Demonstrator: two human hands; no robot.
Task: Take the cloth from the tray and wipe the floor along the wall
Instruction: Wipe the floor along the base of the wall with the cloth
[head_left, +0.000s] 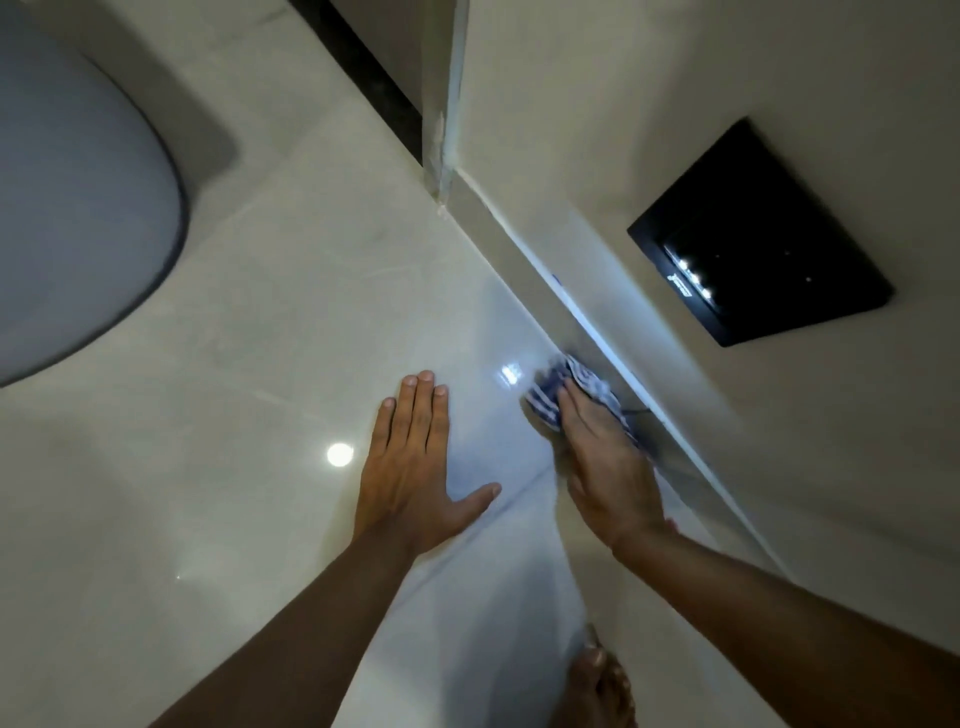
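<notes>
A blue-and-white striped cloth (550, 387) lies bunched on the glossy pale floor (260, 415), right against the skirting (524, 260) at the foot of the wall (649, 130). My right hand (605, 462) presses flat on top of the cloth, fingers pointing along the wall, and covers most of it. To its left, my left hand (415, 462) rests palm down on the bare floor with fingers spread, holding nothing. No tray is in view.
A black switch plate (763, 234) is set low in the wall. A grey rounded object (78, 208) fills the upper left. A dark gap (363, 73) runs beside a wall corner at the top. My bare foot (602, 686) shows at the bottom edge.
</notes>
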